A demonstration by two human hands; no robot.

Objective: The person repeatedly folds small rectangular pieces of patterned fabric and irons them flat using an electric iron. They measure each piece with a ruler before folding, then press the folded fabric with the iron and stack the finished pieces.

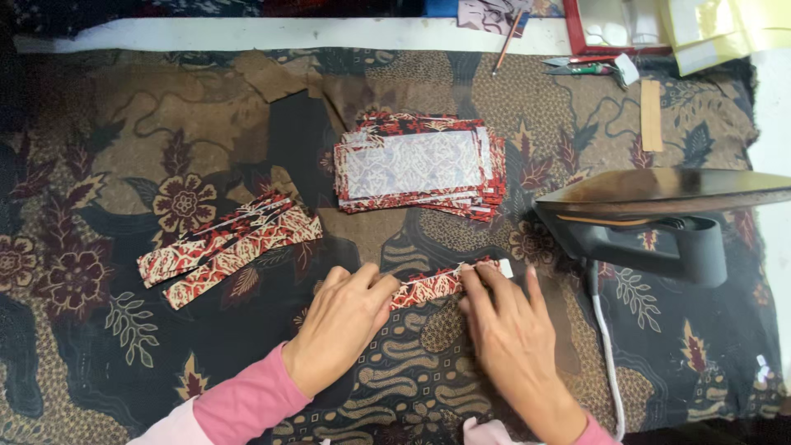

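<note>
Both hands press on one narrow folded strip of red patterned cloth (434, 285): the left hand (346, 317) pinches its left end with curled fingers, and the right hand (511, 325) lies flat over its right end, fingertips on the fabric. That strip lies on the bench (99, 124), which is covered in dark floral batik. Folded red strips (227, 245) sit piled to the left, a stack of flat red cloth rectangles (420, 165) lies beyond, and a black iron (659, 218) rests just to the right.
</note>
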